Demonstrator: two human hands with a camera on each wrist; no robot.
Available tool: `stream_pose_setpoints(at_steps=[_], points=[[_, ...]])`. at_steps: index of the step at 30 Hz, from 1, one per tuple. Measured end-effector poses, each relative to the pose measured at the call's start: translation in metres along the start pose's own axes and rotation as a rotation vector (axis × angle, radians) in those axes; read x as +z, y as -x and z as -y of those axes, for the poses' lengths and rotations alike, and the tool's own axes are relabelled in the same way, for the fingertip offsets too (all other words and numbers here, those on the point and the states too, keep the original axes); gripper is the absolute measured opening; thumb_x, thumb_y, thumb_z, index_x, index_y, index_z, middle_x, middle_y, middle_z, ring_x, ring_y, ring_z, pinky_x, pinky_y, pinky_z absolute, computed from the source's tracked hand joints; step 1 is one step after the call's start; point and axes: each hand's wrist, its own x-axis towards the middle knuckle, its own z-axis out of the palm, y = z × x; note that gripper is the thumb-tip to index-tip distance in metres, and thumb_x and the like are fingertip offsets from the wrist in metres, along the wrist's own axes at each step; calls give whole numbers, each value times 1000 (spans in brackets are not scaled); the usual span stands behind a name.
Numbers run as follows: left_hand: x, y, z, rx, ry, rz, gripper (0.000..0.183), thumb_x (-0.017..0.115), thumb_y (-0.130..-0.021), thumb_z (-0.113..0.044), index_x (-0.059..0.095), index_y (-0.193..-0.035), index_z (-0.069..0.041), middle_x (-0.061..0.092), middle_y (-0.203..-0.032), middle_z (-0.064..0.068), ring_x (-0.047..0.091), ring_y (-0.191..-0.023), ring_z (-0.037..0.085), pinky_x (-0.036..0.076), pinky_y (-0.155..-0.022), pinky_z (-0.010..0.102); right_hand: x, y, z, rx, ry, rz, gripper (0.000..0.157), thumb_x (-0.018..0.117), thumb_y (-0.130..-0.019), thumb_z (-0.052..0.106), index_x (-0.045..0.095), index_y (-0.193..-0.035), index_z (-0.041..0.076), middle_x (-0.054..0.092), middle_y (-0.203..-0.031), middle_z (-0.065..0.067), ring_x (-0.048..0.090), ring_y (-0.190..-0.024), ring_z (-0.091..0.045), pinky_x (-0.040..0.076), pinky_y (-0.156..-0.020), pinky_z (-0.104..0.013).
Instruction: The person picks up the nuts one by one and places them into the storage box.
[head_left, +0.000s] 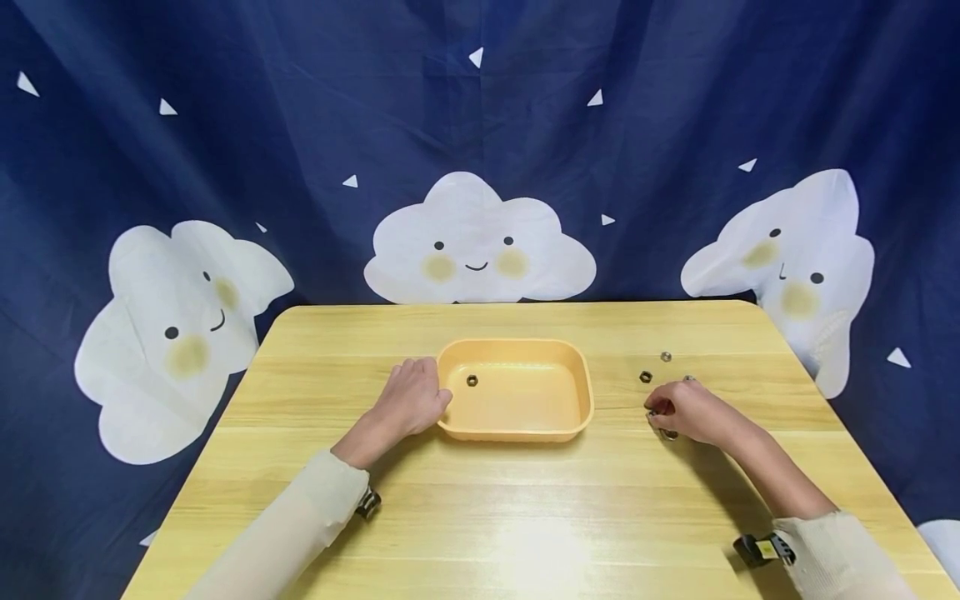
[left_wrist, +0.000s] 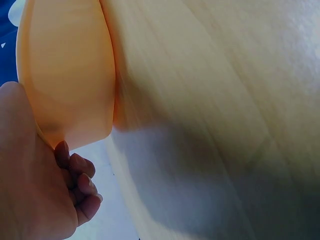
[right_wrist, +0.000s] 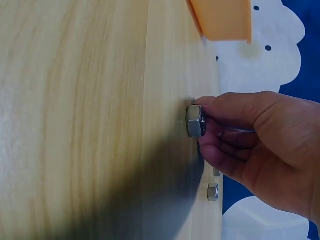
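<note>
A shallow orange plastic tray point(head_left: 517, 436) sits mid-table. My left hand point(head_left: 408, 398) grips its left end, with the thumb at the rim and the fingers curled outside, as the left wrist view point(left_wrist: 37, 185) shows. One dark hex nut point(head_left: 472, 381) lies inside the tray, toward its left. To the right of the tray, my right hand point(head_left: 693, 414) reaches down to the tabletop, thumb and fingertips pinching a small nut point(head_left: 652, 414) that they partly hide. Close by those fingertips is another metal hex nut point(right_wrist: 194, 121), which also shows under the hand in the head view.
Beyond the right hand lie a dark nut point(head_left: 646, 377) and a silvery nut point(head_left: 666, 356); one more nut point(head_left: 688, 378) is partly hidden by the hand. The wooden table point(head_left: 450, 517) ends at a dark blue curtain point(head_left: 480, 108) with cloud prints.
</note>
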Motion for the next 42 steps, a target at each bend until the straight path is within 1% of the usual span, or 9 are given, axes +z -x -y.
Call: stream_pose_setpoints(at_steps=[5, 9, 18, 26, 31, 34, 38, 42], points=[[0, 0, -1, 0, -1, -4, 25, 54, -93, -29, 53, -96, -4, 51, -84, 5, 47, -83, 25, 36, -78, 37, 2, -1, -1, -1, -1, -7, 12, 77, -88, 7, 76, -99, 1, 73, -83, 1, 65, -75, -6, 55, -67, -23], [0, 1, -1, 4, 2, -15, 23, 55, -92, -28, 53, -94, -4, 51, -83, 5, 47, -81, 25, 36, -77, 37, 4, -2, -3, -9, 19, -17, 9, 76, -87, 8, 76, -95, 4, 73, -83, 3, 64, -74, -3, 55, -67, -23], [0, -1, -2, 0, 6, -21, 23, 55, -92, -28, 53, -93, -5, 51, -82, 5, 47, -81, 26, 36, -76, 38, 3, -2, -4, -21, 22, -20, 10, 75, -86, 11, 75, -94, 7, 72, -82, 4, 62, -74, -1, 54, -66, -23], [0, -1, -2, -8, -1, 3, 24, 53, -93, -29, 53, -95, -5, 51, -84, 6, 46, -82, 25, 35, -77, 37, 2, -5, -6, 14, 20, 4, 10, 75, -86, 15, 75, -95, 10, 71, -83, 6, 62, -75, -2, 54, -67, -22], [1, -1, -2, -9, -6, 11, 26, 52, -93, -30, 54, -96, -5, 51, -85, 6, 47, -82, 25, 36, -78, 37, 2, -7, -6, 16, 34, 7, 9, 74, -86, 16, 74, -94, 12, 69, -81, 8, 60, -73, -1, 53, -66, -23], [1, -1, -2, -4, -10, 8, 25, 53, -93, -29, 53, -96, -4, 51, -84, 6, 47, -82, 25, 36, -78, 38, 2, -7, -5, 11, 16, 7, 8, 73, -87, 16, 73, -94, 13, 68, -81, 8, 59, -73, -1, 51, -65, -23], [-1, 0, -3, 0, -14, 2, 24, 54, -94, -28, 53, -95, -4, 51, -83, 6, 47, -81, 25, 36, -78, 37, 0, -9, -3, 2, -32, -1, 10, 73, -87, 14, 74, -96, 11, 70, -82, 8, 60, -74, 0, 52, -67, -22], [-1, 0, -3, -1, -12, 2, 24, 53, -93, -28, 53, -95, -4, 51, -83, 6, 46, -81, 25, 36, -77, 37, -1, -11, 0, -25, -47, -29, 10, 74, -87, 11, 75, -97, 9, 71, -82, 7, 60, -74, 1, 53, -67, -22]])
